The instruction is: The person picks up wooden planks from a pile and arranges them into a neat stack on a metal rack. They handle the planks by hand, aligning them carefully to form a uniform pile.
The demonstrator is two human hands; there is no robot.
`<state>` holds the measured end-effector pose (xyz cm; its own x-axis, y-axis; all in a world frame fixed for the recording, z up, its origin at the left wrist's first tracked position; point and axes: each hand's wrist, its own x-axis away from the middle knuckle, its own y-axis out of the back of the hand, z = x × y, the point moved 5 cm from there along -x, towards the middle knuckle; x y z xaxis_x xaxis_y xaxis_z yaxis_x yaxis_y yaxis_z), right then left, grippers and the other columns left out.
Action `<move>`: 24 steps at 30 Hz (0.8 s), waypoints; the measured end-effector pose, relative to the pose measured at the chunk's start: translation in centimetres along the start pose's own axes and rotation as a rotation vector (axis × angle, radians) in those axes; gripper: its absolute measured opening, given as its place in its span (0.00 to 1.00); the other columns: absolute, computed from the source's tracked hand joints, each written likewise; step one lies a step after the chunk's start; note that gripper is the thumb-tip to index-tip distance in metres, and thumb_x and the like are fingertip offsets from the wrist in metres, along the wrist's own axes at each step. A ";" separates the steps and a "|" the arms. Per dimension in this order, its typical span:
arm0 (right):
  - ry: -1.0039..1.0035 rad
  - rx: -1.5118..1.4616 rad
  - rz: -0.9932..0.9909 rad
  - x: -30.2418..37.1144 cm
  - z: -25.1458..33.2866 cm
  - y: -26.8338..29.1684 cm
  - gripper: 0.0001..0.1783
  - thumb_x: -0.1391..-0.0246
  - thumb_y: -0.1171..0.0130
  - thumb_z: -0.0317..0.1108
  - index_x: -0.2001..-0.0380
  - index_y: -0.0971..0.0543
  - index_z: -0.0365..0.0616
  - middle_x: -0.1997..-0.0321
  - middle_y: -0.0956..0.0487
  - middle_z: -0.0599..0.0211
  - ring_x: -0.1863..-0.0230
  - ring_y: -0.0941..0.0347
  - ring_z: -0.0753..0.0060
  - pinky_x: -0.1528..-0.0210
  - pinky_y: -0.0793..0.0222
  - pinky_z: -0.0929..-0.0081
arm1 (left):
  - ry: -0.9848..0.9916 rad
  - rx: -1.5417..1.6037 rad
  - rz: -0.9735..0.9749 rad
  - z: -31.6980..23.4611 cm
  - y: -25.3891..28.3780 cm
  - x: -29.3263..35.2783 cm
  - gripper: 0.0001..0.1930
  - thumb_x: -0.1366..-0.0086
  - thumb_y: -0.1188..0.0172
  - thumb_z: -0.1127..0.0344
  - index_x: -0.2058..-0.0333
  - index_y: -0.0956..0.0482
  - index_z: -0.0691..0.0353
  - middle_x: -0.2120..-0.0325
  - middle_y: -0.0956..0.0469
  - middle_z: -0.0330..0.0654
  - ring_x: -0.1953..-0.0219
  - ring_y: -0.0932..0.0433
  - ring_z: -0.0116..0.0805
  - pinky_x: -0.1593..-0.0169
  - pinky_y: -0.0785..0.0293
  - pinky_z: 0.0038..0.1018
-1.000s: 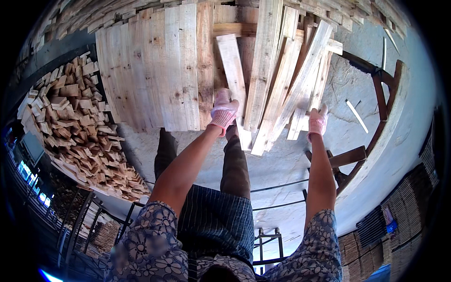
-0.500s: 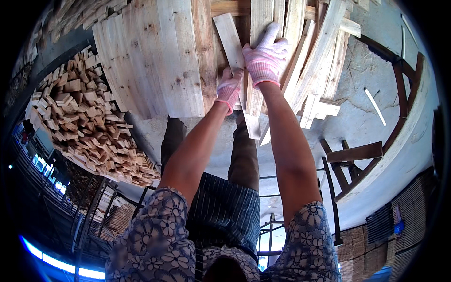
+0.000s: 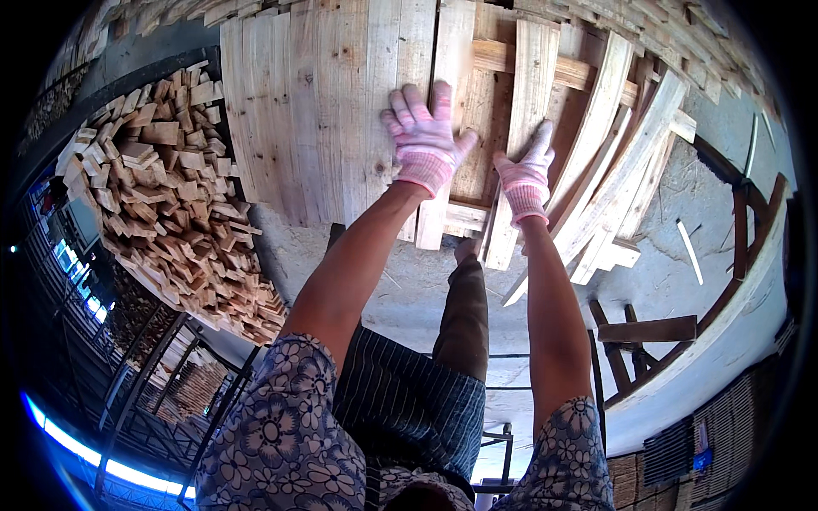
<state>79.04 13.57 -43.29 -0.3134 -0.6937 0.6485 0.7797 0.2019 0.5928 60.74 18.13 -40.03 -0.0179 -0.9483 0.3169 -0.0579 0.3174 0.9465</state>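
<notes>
Both my hands wear pink and white knit gloves. My left hand [image 3: 423, 140] lies with fingers spread on a narrow pale plank [image 3: 454, 51] and the board edge beside it. That plank borders a wide panel of side-by-side boards [image 3: 328, 111]. Farther right, my right hand [image 3: 527, 175] straddles a loose wooden plank [image 3: 532, 77], thumb at its left edge and fingers at its right. Crosspieces [image 3: 492, 56] show beneath, through the gap between the two planks.
More loose planks [image 3: 596, 119] lie slanted at the right. A heap of short wood offcuts [image 3: 170, 179] stands at the left. Dark frame bars [image 3: 648, 330] and a thin white strip [image 3: 690, 251] are on the right. Stacked wood [image 3: 682, 43] lines the far side.
My left hand has let go of a thin wooden strip and now lies spread on the boards. My right hand, earlier resting on a plank, has closed around one. The view has shifted.
</notes>
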 end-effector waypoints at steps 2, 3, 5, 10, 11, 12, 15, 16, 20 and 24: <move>0.031 0.016 -0.088 -0.5 -0.6 -1.2 0.61 0.53 0.31 0.44 0.25 0.59 0.62 0.34 0.39 0.46 0.34 0.34 0.43 0.34 0.33 0.60 | -0.085 -0.022 0.051 0.3 -1.4 0.3 0.52 0.46 0.36 0.37 0.29 0.50 0.52 0.32 0.57 0.69 0.30 0.60 0.71 0.33 0.66 0.64; 0.041 -0.028 -0.069 -0.9 -0.6 -1.2 0.61 0.53 0.31 0.45 0.24 0.60 0.61 0.32 0.40 0.44 0.33 0.36 0.42 0.32 0.36 0.61 | -0.072 -0.058 0.057 0.5 -1.8 0.3 0.51 0.46 0.36 0.38 0.29 0.49 0.52 0.32 0.57 0.69 0.30 0.60 0.71 0.33 0.65 0.63; 0.060 -0.064 -0.034 -0.9 -0.7 -1.9 0.60 0.53 0.27 0.39 0.25 0.56 0.43 0.29 0.42 0.45 0.28 0.43 0.49 0.28 0.45 0.66 | -0.047 -0.126 0.069 1.0 -2.6 0.4 0.50 0.46 0.36 0.40 0.30 0.49 0.52 0.32 0.57 0.68 0.30 0.60 0.70 0.33 0.64 0.63; 0.287 -0.580 -0.106 -1.3 -1.3 -3.6 0.51 0.42 0.36 0.30 0.26 0.58 0.34 0.25 0.46 0.43 0.26 0.48 0.57 0.26 0.50 0.70 | -0.156 0.089 0.019 1.2 -0.6 0.3 0.45 0.45 0.36 0.42 0.32 0.42 0.50 0.32 0.52 0.60 0.31 0.53 0.61 0.36 0.53 0.57; 0.262 -0.650 -0.054 -1.4 -0.6 -4.8 0.49 0.40 0.39 0.30 0.26 0.58 0.34 0.24 0.47 0.43 0.24 0.50 0.58 0.26 0.53 0.71 | -0.202 0.086 -0.022 1.8 -0.3 0.5 0.44 0.44 0.37 0.40 0.32 0.40 0.47 0.31 0.51 0.57 0.31 0.52 0.57 0.35 0.51 0.55; 0.261 -0.572 -0.064 -0.6 1.0 -6.5 0.46 0.37 0.42 0.34 0.26 0.57 0.35 0.24 0.47 0.42 0.24 0.50 0.54 0.26 0.51 0.71 | -0.230 0.055 -0.003 2.7 -0.5 0.3 0.43 0.44 0.38 0.39 0.32 0.39 0.45 0.31 0.51 0.54 0.30 0.52 0.55 0.35 0.50 0.54; 0.054 -0.447 0.027 -0.4 3.8 -8.1 0.42 0.34 0.47 0.44 0.26 0.53 0.40 0.31 0.36 0.39 0.32 0.36 0.47 0.34 0.39 0.65 | -0.246 -0.027 0.160 3.1 0.6 -0.4 0.42 0.44 0.39 0.36 0.32 0.38 0.41 0.29 0.52 0.49 0.29 0.52 0.51 0.33 0.49 0.50; 0.053 -0.406 0.133 -0.4 3.8 -7.4 0.42 0.34 0.47 0.44 0.26 0.52 0.42 0.32 0.35 0.41 0.34 0.34 0.47 0.35 0.38 0.64 | -0.223 -0.036 0.156 2.9 0.4 -0.4 0.41 0.43 0.39 0.37 0.32 0.38 0.40 0.29 0.53 0.48 0.29 0.53 0.51 0.32 0.50 0.51; 0.323 0.447 -0.119 -1.0 4.3 3.6 0.23 0.39 0.42 0.44 0.41 0.30 0.60 0.48 0.25 0.50 0.49 0.25 0.48 0.49 0.26 0.51 | -0.172 -0.018 0.209 3.2 1.4 -0.8 0.36 0.39 0.39 0.41 0.34 0.34 0.42 0.31 0.47 0.49 0.30 0.49 0.52 0.31 0.48 0.47; -0.090 0.424 -0.393 -2.7 -7.0 15.2 0.40 0.44 0.40 0.56 0.33 0.39 0.57 0.41 0.33 0.45 0.40 0.33 0.42 0.44 0.31 0.47 | -0.275 0.382 0.201 -2.5 2.4 1.5 0.20 0.35 0.40 0.50 0.49 0.23 0.54 0.54 0.24 0.48 0.53 0.23 0.46 0.48 0.26 0.40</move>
<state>95.54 13.63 -39.40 -0.5943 -0.7149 0.3685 0.3166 0.2132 0.9243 63.12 17.48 -37.14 -0.3254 -0.8499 0.4144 -0.3860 0.5194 0.7624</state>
